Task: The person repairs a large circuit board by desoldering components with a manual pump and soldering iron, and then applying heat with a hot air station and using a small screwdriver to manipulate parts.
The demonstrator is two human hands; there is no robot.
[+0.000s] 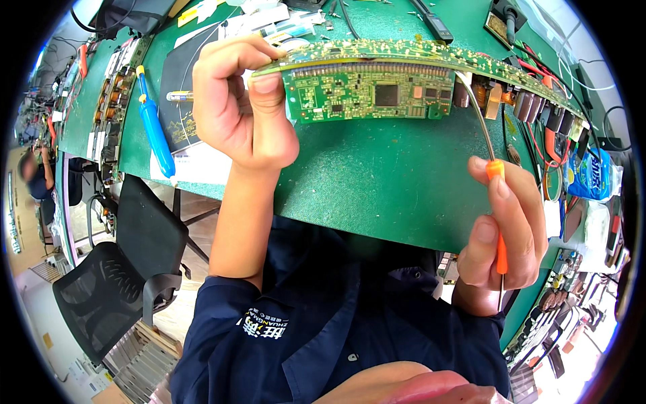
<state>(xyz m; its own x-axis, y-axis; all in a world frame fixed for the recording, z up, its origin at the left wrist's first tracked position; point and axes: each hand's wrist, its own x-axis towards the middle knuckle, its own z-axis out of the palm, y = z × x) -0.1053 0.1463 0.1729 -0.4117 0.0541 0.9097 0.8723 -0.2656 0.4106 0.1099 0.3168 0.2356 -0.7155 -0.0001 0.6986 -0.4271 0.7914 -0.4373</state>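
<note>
Over the green table, the circuit board is pinched at its left end by the left hand, apparently so its mounted parts can be reached by the orange-handled tool gripped in the right hand.

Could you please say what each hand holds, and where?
The left hand pinches the circuit board at its left end; the right hand grips the orange-handled metal tool by its handle.
</note>
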